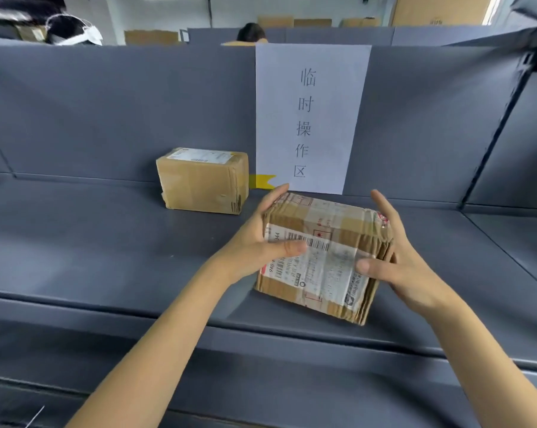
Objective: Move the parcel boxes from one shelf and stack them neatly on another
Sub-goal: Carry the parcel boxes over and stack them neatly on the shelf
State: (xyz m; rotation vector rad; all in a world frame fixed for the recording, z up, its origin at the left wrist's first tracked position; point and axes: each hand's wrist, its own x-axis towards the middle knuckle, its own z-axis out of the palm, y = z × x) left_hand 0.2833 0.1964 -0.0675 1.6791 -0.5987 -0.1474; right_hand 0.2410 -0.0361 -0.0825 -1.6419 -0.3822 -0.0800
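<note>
a taped parcel box (326, 254) is clasped between the left hand (261, 242) and right hand (397, 261), thumbs laid on top, low over the grey shelf (106, 242). a second box (203, 180) is seen at ten o'clock, nearer the left hand, its long axis running three to nine.

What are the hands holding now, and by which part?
Both hands hold the taped parcel box by its opposite sides: the left hand on its left side, the right hand on its right, each thumb on the labelled top.
</note>
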